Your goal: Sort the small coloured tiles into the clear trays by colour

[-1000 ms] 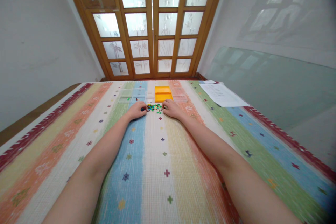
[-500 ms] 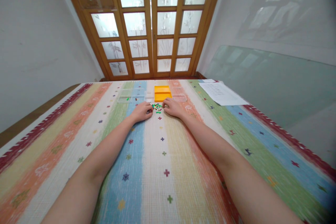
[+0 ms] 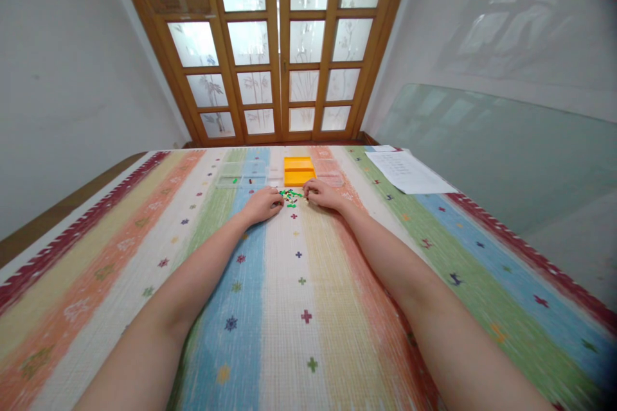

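Observation:
A small pile of tiny pieces (image 3: 291, 198), mostly green with some dark and pale ones, lies on the striped cloth between my two hands. My left hand (image 3: 263, 205) rests at the pile's left edge, its fingers curled together. On the other side, my right hand (image 3: 322, 195) has its fingers bent in a pinch at the pile's right edge. Whatever either hand holds is too small or hidden to make out. Just behind the pile sits a yellow divided tray (image 3: 299, 170), close to my right fingertips.
A clear divided box (image 3: 226, 174) left of the yellow tray holds a green piece (image 3: 235, 181) and a dark red piece (image 3: 250, 181). Another clear box (image 3: 331, 173) stands to the right. Printed paper (image 3: 409, 171) lies at the table's right. Wooden glazed doors (image 3: 281, 45) stand beyond.
My right hand has shifted slightly right, away from the pile's middle, showing more pieces. My left hand has moved a touch to the right. The trays are unmoved.

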A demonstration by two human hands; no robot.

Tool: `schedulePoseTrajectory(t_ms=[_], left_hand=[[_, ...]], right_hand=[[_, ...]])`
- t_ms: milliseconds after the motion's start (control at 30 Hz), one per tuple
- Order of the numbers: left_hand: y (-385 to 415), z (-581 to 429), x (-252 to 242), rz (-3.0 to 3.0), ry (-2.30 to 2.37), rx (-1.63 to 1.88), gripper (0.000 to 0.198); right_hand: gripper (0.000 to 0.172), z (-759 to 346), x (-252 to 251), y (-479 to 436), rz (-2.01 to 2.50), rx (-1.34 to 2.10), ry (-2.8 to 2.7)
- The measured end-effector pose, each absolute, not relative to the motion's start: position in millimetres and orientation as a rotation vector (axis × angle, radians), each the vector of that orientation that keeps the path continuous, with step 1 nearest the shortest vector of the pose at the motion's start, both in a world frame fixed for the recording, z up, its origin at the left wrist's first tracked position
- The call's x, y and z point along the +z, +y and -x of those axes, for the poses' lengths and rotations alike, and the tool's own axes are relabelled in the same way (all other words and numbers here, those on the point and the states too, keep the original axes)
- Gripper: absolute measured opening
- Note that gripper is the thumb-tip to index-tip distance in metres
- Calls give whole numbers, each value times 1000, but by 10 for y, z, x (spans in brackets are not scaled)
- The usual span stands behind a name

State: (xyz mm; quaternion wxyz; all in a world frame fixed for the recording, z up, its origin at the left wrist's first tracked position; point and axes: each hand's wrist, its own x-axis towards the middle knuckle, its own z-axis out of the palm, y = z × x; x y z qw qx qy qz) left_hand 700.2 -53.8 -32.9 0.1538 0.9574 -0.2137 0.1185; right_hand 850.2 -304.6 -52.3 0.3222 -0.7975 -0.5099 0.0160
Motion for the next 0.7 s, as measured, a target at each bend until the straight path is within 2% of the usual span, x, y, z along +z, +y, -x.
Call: schedulePoseTrajectory(t_ms=[200, 467, 700], left_hand=[[-535, -7014, -375, -2630, -437, 357, 13], [-420, -7165, -483, -2069, -103, 474, 10], [-298, -7271, -559, -1865, 169, 571, 25]], right_hand=[[22, -8455, -440, -3075, 2117, 111, -1428], [19, -8454, -520, -3031, 2149, 26, -1416], [19, -8440, -493, -3025, 2181, 16, -1390]])
